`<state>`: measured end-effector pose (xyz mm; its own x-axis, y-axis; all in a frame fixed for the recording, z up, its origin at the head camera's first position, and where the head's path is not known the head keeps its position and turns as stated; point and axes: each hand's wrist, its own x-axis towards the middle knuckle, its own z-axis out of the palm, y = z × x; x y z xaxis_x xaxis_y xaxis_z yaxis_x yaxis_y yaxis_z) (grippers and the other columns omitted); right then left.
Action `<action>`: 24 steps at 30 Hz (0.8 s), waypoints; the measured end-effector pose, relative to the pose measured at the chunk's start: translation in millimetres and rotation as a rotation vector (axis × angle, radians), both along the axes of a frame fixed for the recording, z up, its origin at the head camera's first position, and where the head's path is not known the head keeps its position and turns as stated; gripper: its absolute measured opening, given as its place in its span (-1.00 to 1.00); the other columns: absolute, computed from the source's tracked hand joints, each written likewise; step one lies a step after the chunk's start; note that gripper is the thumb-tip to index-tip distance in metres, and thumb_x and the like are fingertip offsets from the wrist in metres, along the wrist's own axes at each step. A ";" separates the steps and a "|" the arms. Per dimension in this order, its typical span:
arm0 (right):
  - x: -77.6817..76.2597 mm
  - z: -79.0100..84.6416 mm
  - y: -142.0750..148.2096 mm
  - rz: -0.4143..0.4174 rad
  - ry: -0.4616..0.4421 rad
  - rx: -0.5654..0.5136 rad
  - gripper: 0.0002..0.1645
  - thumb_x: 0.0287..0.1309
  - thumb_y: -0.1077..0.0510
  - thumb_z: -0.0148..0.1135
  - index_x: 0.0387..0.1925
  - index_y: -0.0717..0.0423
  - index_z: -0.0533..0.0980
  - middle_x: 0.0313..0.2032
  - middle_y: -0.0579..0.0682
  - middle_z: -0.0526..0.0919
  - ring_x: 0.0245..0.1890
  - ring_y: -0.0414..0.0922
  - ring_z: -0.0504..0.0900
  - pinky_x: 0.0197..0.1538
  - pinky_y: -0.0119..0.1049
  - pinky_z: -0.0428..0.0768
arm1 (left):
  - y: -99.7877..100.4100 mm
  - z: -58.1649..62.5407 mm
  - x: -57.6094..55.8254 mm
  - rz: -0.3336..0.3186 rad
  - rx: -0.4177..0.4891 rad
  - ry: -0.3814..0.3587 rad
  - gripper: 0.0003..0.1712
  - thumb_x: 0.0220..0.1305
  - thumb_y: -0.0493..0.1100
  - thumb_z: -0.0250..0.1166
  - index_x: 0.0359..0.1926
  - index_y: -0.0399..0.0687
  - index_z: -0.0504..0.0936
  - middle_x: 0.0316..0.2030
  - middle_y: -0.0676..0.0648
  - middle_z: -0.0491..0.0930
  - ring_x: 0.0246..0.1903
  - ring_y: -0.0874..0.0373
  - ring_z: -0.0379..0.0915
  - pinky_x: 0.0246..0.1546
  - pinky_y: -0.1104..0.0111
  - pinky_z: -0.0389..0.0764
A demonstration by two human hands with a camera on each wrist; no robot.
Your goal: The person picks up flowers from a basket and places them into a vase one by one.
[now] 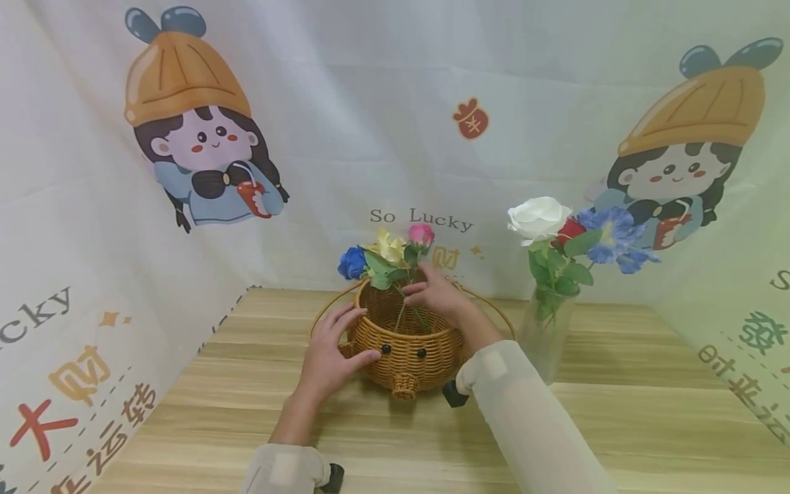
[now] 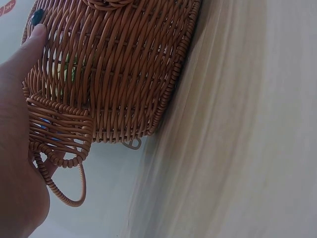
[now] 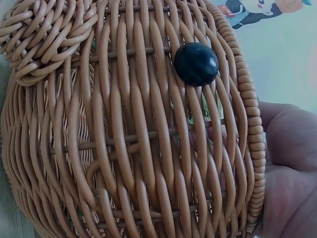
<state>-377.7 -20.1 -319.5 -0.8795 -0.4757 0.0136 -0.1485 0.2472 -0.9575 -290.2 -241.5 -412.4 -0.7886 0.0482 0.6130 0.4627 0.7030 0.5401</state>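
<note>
Basket (image 1: 404, 360) against spread left fingers (image 1: 345, 318)

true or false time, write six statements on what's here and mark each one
1. The left grip holds the side of the wicker basket: true.
2. The white flower stands in the clear vase: true.
3. In the head view, the vase is left of the basket: false; it is on the right.
4. The pink flower shows above the basket's rim: true.
5. Pink and white flowers share the vase: false; pink is at the basket.
6. The basket lies tipped over: false; it stands upright.
</note>
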 end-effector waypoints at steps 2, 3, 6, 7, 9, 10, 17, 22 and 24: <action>-0.2 -0.3 0.7 0.002 -0.002 -0.006 0.07 0.24 0.38 0.16 0.53 0.14 -0.30 0.21 0.29 0.46 0.25 0.18 0.40 0.37 0.07 0.15 | 0.7 0.1 -0.2 -0.002 0.002 0.000 -0.15 -0.08 0.21 0.53 0.28 0.23 0.47 0.35 -0.02 0.29 0.35 -0.07 0.11 0.20 -0.18 0.24; -0.4 -0.5 1.0 -0.001 -0.001 -0.011 0.06 0.25 0.37 0.16 0.53 0.12 -0.29 0.21 0.28 0.47 0.24 0.17 0.40 0.37 0.07 0.15 | 0.8 0.0 -0.3 -0.003 0.003 -0.001 -0.15 -0.08 0.21 0.53 0.28 0.23 0.47 0.35 -0.01 0.29 0.35 -0.06 0.11 0.20 -0.18 0.24; -1.2 -1.7 1.5 -0.017 0.005 -0.066 0.02 0.27 0.37 0.15 0.54 0.07 -0.24 0.18 0.27 0.50 0.22 0.15 0.44 0.37 0.05 0.16 | 0.8 -0.4 -0.8 -0.002 0.005 -0.002 -0.15 -0.08 0.21 0.53 0.29 0.22 0.47 0.36 -0.01 0.29 0.35 -0.06 0.11 0.21 -0.17 0.24; -1.6 -2.3 1.9 -0.024 0.010 -0.088 0.01 0.28 0.37 0.14 0.54 0.06 -0.22 0.16 0.27 0.51 0.21 0.15 0.45 0.37 0.05 0.17 | 0.9 -0.6 -0.9 -0.002 0.006 -0.003 -0.15 -0.08 0.21 0.53 0.29 0.22 0.47 0.36 -0.01 0.28 0.35 -0.06 0.11 0.21 -0.17 0.24; -2.3 -3.7 3.2 -0.041 0.011 -0.134 -0.02 0.29 0.37 0.13 0.54 0.04 -0.18 0.14 0.26 0.53 0.20 0.13 0.46 0.36 0.03 0.19 | 0.8 -1.2 -1.1 0.000 0.004 -0.001 -0.14 -0.08 0.20 0.53 0.29 0.22 0.47 0.36 -0.01 0.29 0.35 -0.06 0.11 0.21 -0.17 0.25; -2.5 -4.0 3.6 -0.044 0.009 -0.166 -0.03 0.29 0.38 0.12 0.54 0.04 -0.17 0.14 0.27 0.53 0.20 0.13 0.46 0.36 0.01 0.20 | 0.5 -1.5 -1.2 0.001 0.003 0.001 -0.14 -0.08 0.20 0.54 0.28 0.22 0.47 0.36 -0.01 0.29 0.35 -0.06 0.11 0.20 -0.17 0.25; -3.3 -5.4 7.7 -0.055 -0.030 -0.365 -0.06 0.28 0.44 0.09 0.53 0.06 -0.14 0.14 0.38 0.48 0.21 0.19 0.44 0.29 -0.10 0.34 | 0.6 -3.1 -1.4 0.003 0.003 0.012 -0.14 -0.10 0.20 0.55 0.28 0.21 0.48 0.35 -0.02 0.30 0.34 -0.07 0.13 0.20 -0.17 0.25; -3.3 -5.4 9.9 -0.067 -0.028 -0.402 -0.16 0.31 0.41 0.06 0.50 0.23 -0.08 0.13 0.41 0.47 0.19 0.24 0.44 0.22 -0.14 0.43 | 1.1 -2.6 -2.1 0.003 0.011 0.014 -0.14 -0.12 0.20 0.55 0.27 0.22 0.49 0.34 -0.01 0.30 0.34 -0.06 0.13 0.21 -0.15 0.25; -2.7 -4.6 10.5 -0.079 -0.028 -0.394 -0.23 0.34 0.37 0.06 0.48 0.27 -0.02 0.12 0.39 0.48 0.17 0.23 0.46 0.21 -0.15 0.45 | 1.2 -2.1 -2.3 0.004 0.011 0.014 -0.14 -0.12 0.20 0.55 0.27 0.22 0.49 0.34 -0.01 0.30 0.34 -0.06 0.13 0.21 -0.15 0.25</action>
<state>-380.4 -9.6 -324.1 -0.9157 -0.3701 0.1568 -0.1160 -0.1302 -0.9847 -292.5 -240.2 -414.5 -0.7801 0.0384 0.6245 0.4675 0.6991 0.5410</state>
